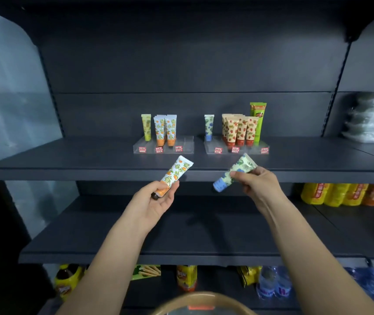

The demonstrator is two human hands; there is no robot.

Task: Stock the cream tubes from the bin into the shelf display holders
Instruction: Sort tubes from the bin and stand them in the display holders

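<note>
Left hand (158, 196), lower centre-left of frame: fingers curled round the cap end of an orange-print tube (174, 175), flat crimped end pointing up and right toward the shelf. Above it, mid-frame, the left holder (163, 149), clear acrylic, already carries one green tube (146, 127) at its left and several orange-print tubes (165, 129) beside it; the slots on its right side look bare.

Right hand (257, 185), lower centre-right: thumb and fingers pinch the middle of a blue-print tube (232, 173), blue cap tilted down-left. Above it, the right holder (237, 149) has a single blue-print tube (209, 127) at its left, a cluster of strawberry tubes (240, 130), and a taller green tube (258, 121) behind.

Judgement: both tubes are in transit, neither seated. To place well, each wants turning cap-down and upright, then lowering into a slot beside its matching print, front slots first avoided so standing tubes are not knocked.

Surface: dark matte shelf (90, 155), mostly bare around the holders. Bin rim (204, 298) at bottom centre. Wrapped white goods (372, 117) far right; bottled drinks (340, 194) on lower shelves at right.
</note>
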